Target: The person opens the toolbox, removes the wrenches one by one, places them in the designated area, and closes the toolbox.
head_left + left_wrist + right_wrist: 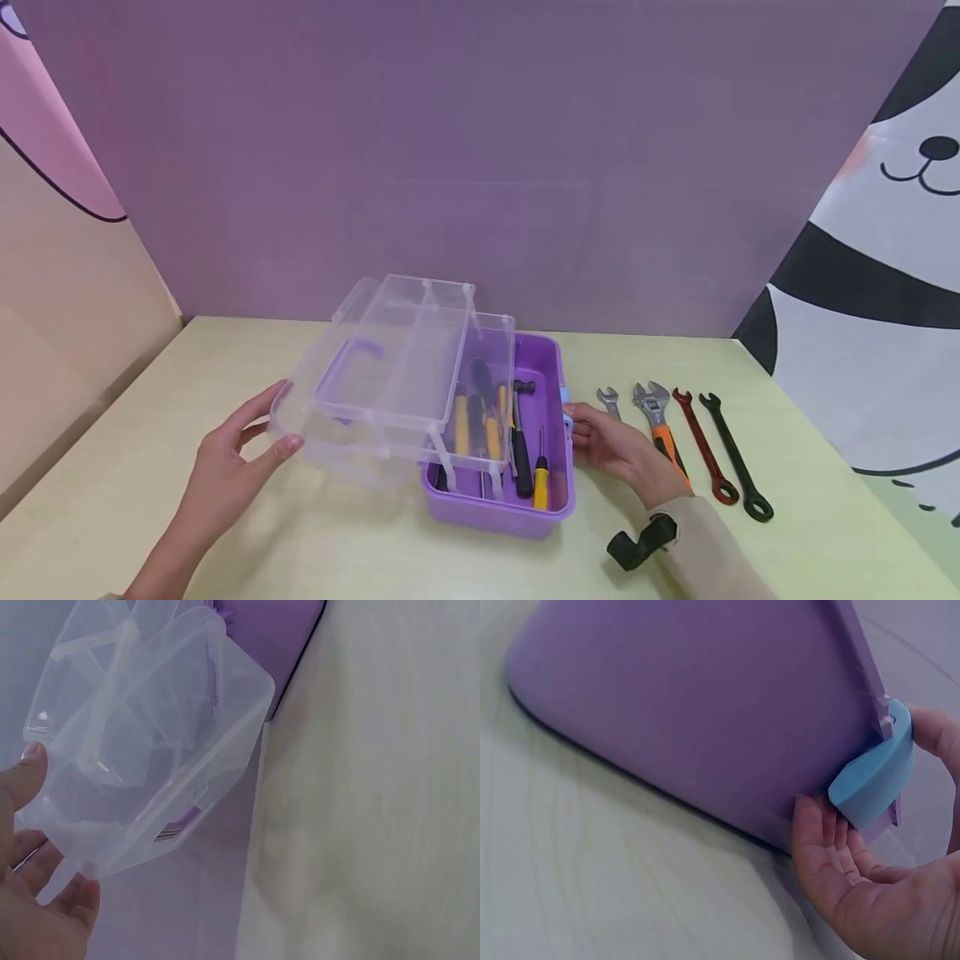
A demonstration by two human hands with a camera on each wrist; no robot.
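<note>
A purple toolbox [495, 523] stands on the table with its clear lid [300, 417] swung out to the left and its clear trays [420, 358] raised. My left hand [225, 467] holds the lid's outer edge, thumb on one side and fingers on the other. At the box's right side my right hand [618, 450] grips a light blue latch [874, 776], thumb at its top and fingertips beneath. Inside the box lie a hammer [522, 458] and a yellow-handled screwdriver [541, 483]. Several more yellow-handled tools [492, 437] show through the trays.
Right of the box lie a small silver wrench [608, 400], an adjustable wrench [662, 425] with an orange and black handle, a red wrench [703, 446] and a black wrench [737, 454]. A purple wall [465, 167] rises behind the table [360, 550].
</note>
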